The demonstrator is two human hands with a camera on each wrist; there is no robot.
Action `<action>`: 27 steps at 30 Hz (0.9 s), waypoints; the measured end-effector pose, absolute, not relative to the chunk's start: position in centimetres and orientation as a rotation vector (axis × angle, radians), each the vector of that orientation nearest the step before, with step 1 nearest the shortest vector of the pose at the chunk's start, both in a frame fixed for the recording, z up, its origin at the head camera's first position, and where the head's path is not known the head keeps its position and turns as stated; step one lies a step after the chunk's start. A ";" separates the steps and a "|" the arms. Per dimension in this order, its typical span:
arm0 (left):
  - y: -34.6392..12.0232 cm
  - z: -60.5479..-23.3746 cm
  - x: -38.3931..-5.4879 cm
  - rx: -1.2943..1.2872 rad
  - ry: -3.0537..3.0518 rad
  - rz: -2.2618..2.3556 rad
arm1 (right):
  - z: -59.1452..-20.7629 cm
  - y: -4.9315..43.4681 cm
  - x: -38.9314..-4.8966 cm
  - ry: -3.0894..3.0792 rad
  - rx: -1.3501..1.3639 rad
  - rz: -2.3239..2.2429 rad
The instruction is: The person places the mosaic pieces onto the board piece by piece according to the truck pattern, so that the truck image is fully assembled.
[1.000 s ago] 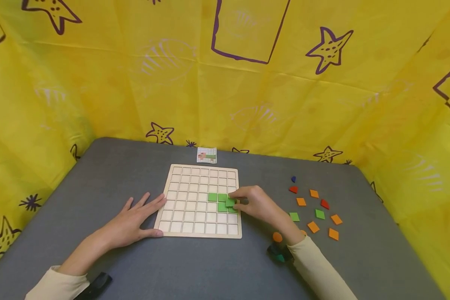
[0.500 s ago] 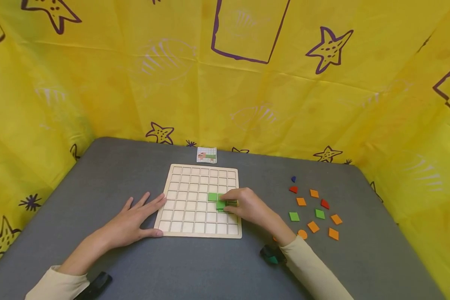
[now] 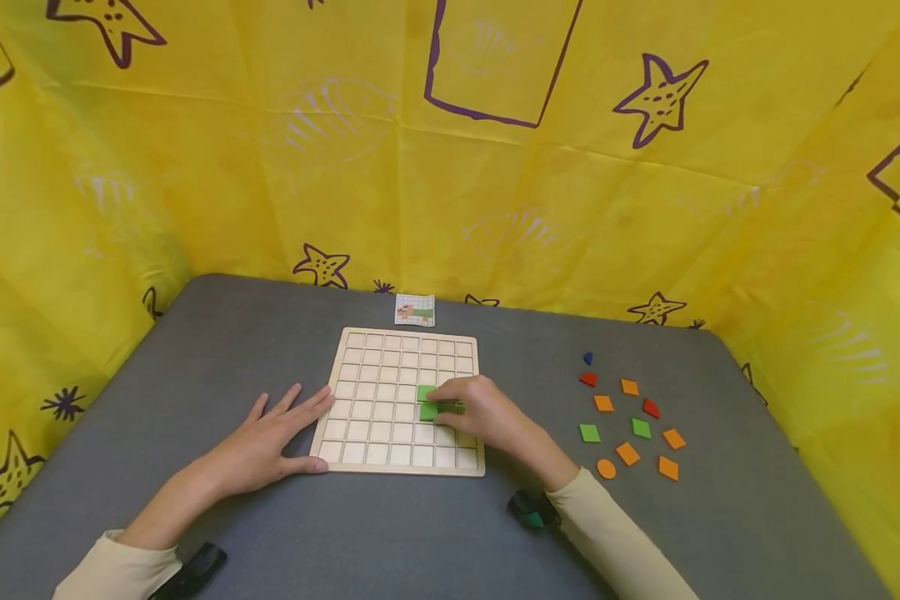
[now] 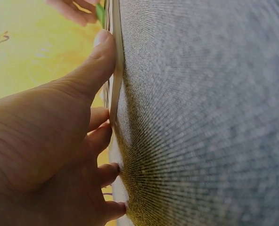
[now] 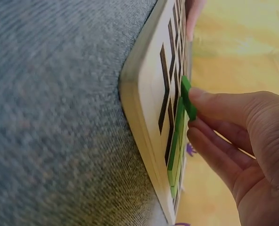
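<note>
Across the left side of the grey table (image 3: 390, 533), a beige sleeve (image 3: 116, 571) is seen, with a black device (image 3: 187, 573) placed at the wrist. The left hand (image 3: 266, 442) is spread wide, its fingers nearly straight, and nothing is gripped by it; the left edge of the wooden board (image 3: 397, 470) is touched by the thumb and the nearest fingertip, while the other fingers are held apart. The board is laid flat and divided into a grid of shallow squares, most of them unfilled. Just beyond its far edge, a small picture card (image 3: 415, 311) is placed, on which a coloured grid pattern is printed. Right of the board's middle, a green tile (image 3: 425, 391) is set into a square. Directly on its near side, another green tile (image 5: 188, 98) is pinched between the thumb and fingers of the right hand (image 3: 483, 408); it is held slightly tilted at the board's surface, and whether the board is touched by it cannot be told. Further green tiles (image 3: 453, 407), seated in the grid, are partly covered by this hand. Well to the right of the board, loose pieces are scattered: a small blue piece (image 3: 588, 358), an orange disc (image 3: 606, 468), two green squares (image 3: 589, 433), five orange squares (image 3: 627, 454) and two red pieces (image 3: 651, 408). Behind everything, a yellow cloth (image 3: 420, 192) is hung, printed with starfish outlines.
</note>
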State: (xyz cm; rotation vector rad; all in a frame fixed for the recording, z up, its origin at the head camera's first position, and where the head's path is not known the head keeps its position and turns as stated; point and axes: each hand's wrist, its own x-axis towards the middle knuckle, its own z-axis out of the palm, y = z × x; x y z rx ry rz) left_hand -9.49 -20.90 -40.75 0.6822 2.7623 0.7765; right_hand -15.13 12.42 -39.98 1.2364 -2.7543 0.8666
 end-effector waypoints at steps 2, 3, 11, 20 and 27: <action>-20.9 -40.7 -9.5 0.688 2.764 0.777 | -40.1 12.3 -15.1 -2.756 1.232 0.872; -20.9 -40.7 -9.5 0.691 2.765 0.777 | -40.1 12.3 -15.0 -2.761 1.228 0.870; -20.8 -40.6 -9.5 0.687 2.771 0.760 | -40.3 12.2 -15.0 -2.757 1.234 0.855; -20.9 -40.6 -9.5 0.676 2.763 0.763 | -40.2 12.6 -15.0 -2.774 1.220 0.864; -20.9 -40.7 -9.4 0.681 2.759 0.777 | -40.3 12.4 -14.9 -2.774 1.243 0.883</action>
